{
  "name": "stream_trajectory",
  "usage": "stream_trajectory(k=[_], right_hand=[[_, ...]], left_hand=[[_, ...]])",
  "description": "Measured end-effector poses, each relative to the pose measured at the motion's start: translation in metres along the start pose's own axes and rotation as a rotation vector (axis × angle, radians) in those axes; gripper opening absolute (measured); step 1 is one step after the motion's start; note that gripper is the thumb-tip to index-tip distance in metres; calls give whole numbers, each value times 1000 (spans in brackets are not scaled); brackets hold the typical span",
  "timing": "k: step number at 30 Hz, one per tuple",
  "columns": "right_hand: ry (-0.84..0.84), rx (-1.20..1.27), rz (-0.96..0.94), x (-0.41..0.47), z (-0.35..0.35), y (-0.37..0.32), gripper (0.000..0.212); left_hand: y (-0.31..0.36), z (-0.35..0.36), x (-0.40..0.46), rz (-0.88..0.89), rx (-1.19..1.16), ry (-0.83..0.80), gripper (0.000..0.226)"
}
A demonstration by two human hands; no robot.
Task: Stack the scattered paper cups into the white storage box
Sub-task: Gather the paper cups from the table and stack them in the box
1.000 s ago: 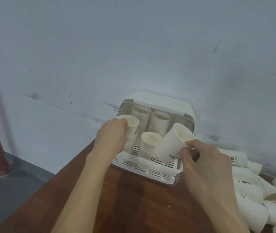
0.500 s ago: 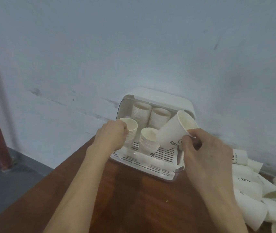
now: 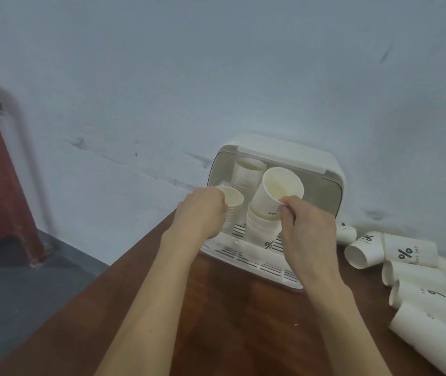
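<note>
I have my right hand [image 3: 307, 229] pinching a single paper cup [image 3: 276, 195] by its near rim, thumb and fingers closed on the edge. The cup is tilted with its mouth facing up toward me, its base sitting in the top of the front stack [image 3: 261, 229] inside the white storage box [image 3: 322, 165]. My left hand [image 3: 201, 211] is curled around the left stack [image 3: 231, 206], gripping it at the side just below the top cup's rim. Behind these two stacks stands a taller back stack [image 3: 247, 175], upright against the rear of the box; there may be another behind the tilted cup, but I cannot tell from here. The box sits on the wooden table [image 3: 230, 321], pushed up against the pale wall [image 3: 216, 77], its slotted tray floor showing at the front. To the right of the box, loose cups [image 3: 406, 253] lie scattered on their sides, several touching one another
</note>
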State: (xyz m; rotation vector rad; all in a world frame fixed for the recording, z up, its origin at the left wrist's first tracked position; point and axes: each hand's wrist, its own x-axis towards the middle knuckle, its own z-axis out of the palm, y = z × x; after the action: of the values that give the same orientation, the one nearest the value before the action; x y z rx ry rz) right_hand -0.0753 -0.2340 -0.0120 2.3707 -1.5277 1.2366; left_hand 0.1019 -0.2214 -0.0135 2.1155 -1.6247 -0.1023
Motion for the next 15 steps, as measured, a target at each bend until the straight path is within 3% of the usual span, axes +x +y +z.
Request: stream_trajectory(k=[9,15], right_hand=[[-233,-255,24,1,-6,1,15],[-326,-372,-17,-1,-1,-1,29]], left_hand=[[0,0,0,7,9,-8,24],[-2,2,2,-7,9,-17,24]])
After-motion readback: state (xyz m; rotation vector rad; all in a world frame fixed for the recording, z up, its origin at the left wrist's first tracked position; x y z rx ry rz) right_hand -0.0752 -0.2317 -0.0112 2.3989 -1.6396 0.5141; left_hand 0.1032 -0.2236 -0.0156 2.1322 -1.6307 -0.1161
